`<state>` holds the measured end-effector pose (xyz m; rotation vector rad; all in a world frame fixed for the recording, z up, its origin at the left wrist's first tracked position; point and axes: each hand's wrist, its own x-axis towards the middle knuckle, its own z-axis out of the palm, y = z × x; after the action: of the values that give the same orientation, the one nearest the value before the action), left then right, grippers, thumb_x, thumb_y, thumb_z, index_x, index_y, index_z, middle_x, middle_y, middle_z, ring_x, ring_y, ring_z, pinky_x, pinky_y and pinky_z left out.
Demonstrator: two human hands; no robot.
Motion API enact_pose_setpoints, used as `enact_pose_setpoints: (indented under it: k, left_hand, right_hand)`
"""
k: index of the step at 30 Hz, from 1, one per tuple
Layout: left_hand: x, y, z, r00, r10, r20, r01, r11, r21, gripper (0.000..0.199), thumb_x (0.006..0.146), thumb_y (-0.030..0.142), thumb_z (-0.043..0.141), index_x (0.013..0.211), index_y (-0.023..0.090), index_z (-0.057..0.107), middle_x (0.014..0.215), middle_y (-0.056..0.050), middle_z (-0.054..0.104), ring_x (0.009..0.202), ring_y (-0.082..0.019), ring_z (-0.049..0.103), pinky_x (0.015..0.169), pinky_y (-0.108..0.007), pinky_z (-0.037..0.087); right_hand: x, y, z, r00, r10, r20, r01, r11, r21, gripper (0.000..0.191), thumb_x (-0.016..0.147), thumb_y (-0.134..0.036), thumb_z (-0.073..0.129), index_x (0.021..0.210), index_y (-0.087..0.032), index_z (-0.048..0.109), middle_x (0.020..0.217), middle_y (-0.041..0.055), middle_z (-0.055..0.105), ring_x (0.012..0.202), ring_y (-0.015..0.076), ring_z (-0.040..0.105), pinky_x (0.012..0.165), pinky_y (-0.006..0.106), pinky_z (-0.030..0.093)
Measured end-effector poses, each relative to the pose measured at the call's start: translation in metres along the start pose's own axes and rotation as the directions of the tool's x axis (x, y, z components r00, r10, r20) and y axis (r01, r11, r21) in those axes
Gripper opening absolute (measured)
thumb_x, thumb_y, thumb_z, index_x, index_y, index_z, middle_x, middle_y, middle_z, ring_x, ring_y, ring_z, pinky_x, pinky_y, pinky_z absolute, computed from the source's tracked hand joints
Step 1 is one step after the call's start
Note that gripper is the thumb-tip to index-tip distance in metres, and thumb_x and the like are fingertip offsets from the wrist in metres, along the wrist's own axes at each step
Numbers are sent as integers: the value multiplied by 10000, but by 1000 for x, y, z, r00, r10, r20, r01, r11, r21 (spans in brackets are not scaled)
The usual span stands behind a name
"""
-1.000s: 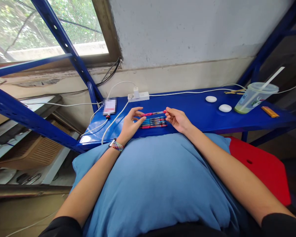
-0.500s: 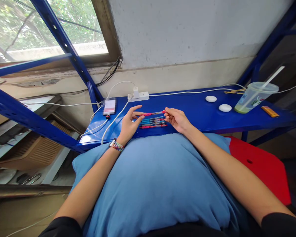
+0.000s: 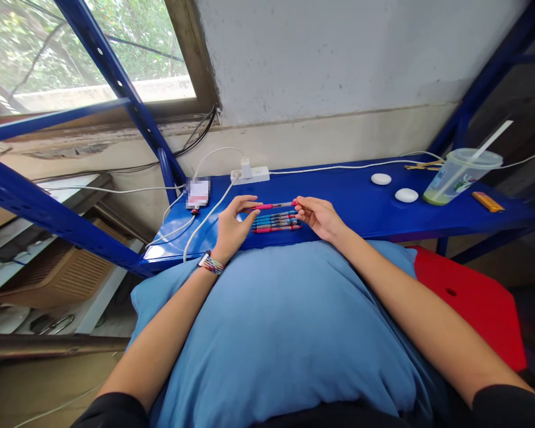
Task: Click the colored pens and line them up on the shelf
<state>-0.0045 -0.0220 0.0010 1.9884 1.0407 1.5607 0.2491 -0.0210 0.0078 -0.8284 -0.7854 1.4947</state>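
The red pen (image 3: 267,206) has shifted slightly left; it lies left-to-right beyond the pen row (image 3: 275,223), left hand (image 3: 232,227) and right hand (image 3: 321,219) fingers pinching opposite ends.

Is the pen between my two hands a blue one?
No, the pen between your left hand and right hand shows pink at both ends, unlike the blue pens nearer you.

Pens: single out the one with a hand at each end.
The red pen farthest from the pillow, between left hand and right hand. The others lie in a row nearer the pillow, another red pen at its near edge.
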Motion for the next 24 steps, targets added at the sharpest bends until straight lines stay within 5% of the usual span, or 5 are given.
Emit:
enact_pose_setpoints:
  k: [7, 24]
  left_hand:
    - [1, -3, 0, 992, -122, 38, 123, 992, -39, 191, 984, 363, 781, 1103, 223, 830, 1009, -63, 847, 933, -217, 793, 910, -376, 637]
    - [-1, -2, 0, 992, -108, 60, 111, 993, -47, 197, 950, 382, 825, 1071, 230, 856, 1057, -78, 859, 999, -258, 804, 970, -435, 651]
  right_hand:
    - [-2, 0, 1, 997, -80, 18, 81, 996, -45, 89, 908, -160, 885, 872, -109, 821, 726, 40, 767, 608, 105, 704, 663, 217, 705]
    - [-1, 0, 0, 998, -61, 21, 63, 992, -105, 189, 862, -246, 943, 826, -133, 795, 666, 21, 739, 563, 106, 690, 627, 204, 679]
